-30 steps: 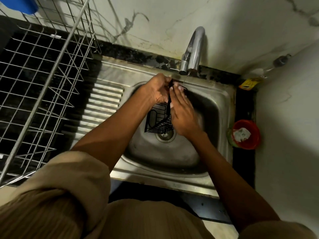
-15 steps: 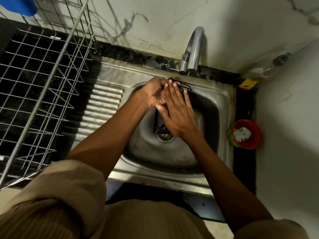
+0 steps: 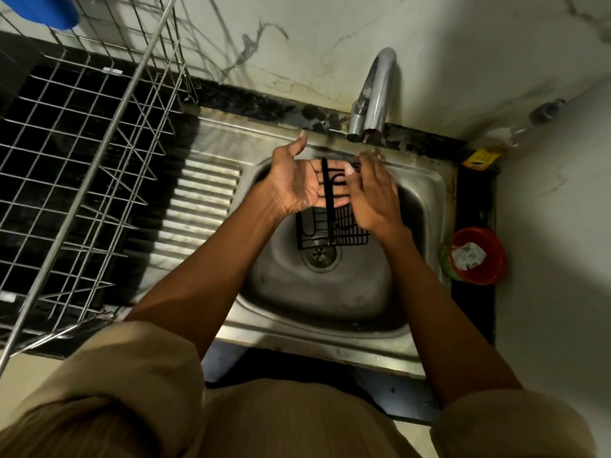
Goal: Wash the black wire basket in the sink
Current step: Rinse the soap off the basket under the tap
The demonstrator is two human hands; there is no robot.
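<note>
Black wire basket (image 3: 332, 213) over sink (image 3: 330, 292) drain, now turned broadside, between both sets of fingers. Left hand (image 3: 297, 183) has opened palm-up, fingers straight beneath. Right hand (image 3: 372, 196) fingers together, pressing it.

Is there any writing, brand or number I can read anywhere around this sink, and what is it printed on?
No text here can be read.
Yellow packet at the back right corner of the sink: dark print, too small and blurred to read.
Small tag on the wire dish rack: blank or too small to tell.
Tap, black wire basket, red bowl: no lettering visible.
</note>
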